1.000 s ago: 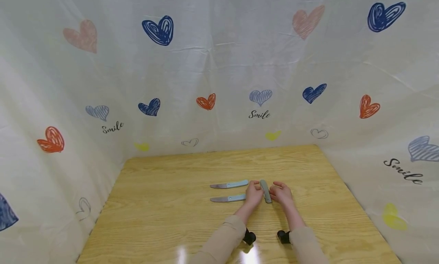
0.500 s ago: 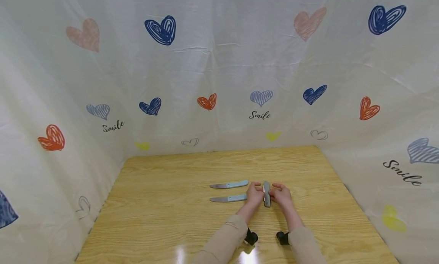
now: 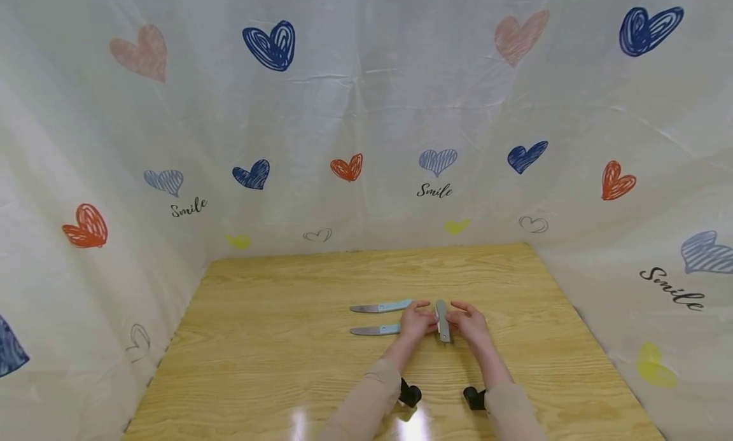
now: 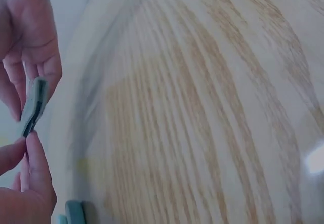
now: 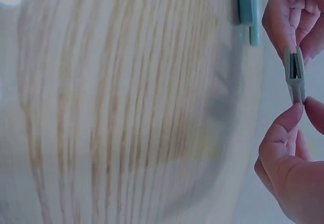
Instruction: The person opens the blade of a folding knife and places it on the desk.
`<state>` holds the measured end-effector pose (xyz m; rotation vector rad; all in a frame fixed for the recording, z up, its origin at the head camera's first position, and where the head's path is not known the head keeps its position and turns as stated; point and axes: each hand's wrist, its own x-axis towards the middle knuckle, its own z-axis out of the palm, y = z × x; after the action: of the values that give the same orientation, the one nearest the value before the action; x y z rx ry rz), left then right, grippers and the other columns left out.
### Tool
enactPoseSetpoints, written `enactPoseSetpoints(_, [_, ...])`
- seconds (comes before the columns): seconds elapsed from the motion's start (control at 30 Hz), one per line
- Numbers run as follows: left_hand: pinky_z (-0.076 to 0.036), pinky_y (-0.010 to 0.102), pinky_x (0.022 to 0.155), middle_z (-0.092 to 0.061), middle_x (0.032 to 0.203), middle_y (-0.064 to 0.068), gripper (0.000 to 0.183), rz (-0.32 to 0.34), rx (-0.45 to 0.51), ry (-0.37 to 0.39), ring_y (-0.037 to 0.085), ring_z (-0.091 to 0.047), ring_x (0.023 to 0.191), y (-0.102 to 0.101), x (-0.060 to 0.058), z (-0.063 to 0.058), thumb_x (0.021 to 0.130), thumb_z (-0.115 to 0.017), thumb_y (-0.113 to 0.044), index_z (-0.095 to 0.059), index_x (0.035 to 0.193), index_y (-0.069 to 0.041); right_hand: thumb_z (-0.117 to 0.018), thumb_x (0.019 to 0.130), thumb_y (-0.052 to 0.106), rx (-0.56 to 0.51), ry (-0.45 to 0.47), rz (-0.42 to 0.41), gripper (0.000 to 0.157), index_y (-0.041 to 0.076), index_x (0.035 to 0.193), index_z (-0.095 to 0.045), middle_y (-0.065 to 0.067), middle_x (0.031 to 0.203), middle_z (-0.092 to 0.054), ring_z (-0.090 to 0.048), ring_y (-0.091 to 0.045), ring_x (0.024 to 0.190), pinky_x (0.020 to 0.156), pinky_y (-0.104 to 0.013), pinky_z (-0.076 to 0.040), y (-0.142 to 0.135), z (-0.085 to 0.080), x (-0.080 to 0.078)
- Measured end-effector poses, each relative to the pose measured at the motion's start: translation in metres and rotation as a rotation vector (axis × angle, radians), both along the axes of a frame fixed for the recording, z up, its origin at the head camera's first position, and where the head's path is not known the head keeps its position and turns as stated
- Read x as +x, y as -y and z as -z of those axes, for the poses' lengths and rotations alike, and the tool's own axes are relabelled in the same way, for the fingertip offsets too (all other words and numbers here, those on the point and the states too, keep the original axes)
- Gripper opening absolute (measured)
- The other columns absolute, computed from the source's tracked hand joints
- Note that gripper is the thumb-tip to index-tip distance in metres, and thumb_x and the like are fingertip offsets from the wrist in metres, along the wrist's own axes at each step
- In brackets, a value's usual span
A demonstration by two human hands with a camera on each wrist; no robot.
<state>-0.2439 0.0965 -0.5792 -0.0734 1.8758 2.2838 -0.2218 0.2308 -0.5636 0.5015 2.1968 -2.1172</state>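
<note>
A grey-green folding knife (image 3: 443, 323) is held between my two hands, slightly above the table. My left hand (image 3: 415, 320) pinches its left side with thumb and finger, where a thin pale edge shows, perhaps the blade. On the opposite side my right hand (image 3: 471, 325) pinches the handle between thumb and fingertip. The right wrist view looks into the slot of the folding knife (image 5: 295, 72); how far the blade is out cannot be told. To the left lie two light-blue-handled knives, the far one (image 3: 380, 307) and the near one (image 3: 375, 330), partly covered by my left hand.
The wooden table (image 3: 275, 364) ends at a back edge against a white curtain (image 3: 366, 110) printed with hearts. Both blue-handled knives lie parallel, blades to the left. Black wrist cameras (image 3: 410, 393) sit at the sleeves.
The folding knife turned nearly straight, then tilted again and rose slightly. My left hand has shifted left, hiding more of the near knife's handle. The two blue-handled knives stay in place.
</note>
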Motion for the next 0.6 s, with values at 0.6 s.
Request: enactPoseSetpoints(0.6, [-0.061,0.039,0.076,-0.068,0.087,0.009,0.041,0.165,0.015,-0.009,0.015,-0.067,0.076,0.071,0.023,-0.009,0.087,-0.065,0.007,-0.057,0.127,0.013,-0.057,0.094,-0.001,-0.017,-0.045,-0.126,0.039,-0.004,0.133,-0.053,-0.012,0.095,-0.066,-0.065,-0.019,0.083,0.074,-0.034,-0.057,0.054,-0.008,0.022])
